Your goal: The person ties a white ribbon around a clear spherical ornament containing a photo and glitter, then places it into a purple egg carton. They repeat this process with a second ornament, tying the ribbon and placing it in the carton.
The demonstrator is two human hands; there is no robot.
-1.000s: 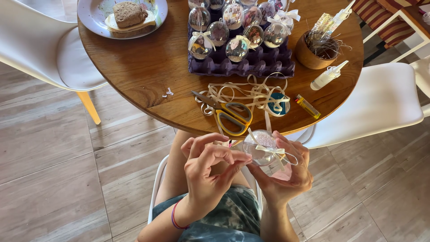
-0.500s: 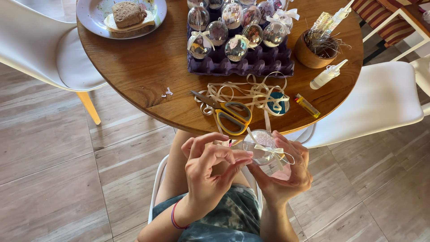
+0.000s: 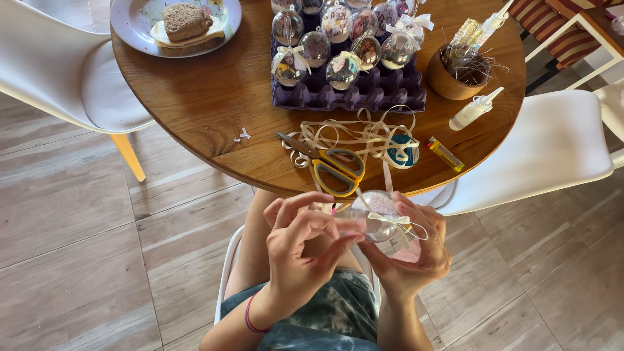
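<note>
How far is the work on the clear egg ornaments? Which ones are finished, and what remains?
About ten clear eggs already stand in the purple tray; at least two carry ribbon bows. In hand: the right hand cradles one clear egg with a bow on it, while the left hand pinches at its side. Loose ribbon and scissors lie on the table, and the tray's front cups are unfilled.
</note>
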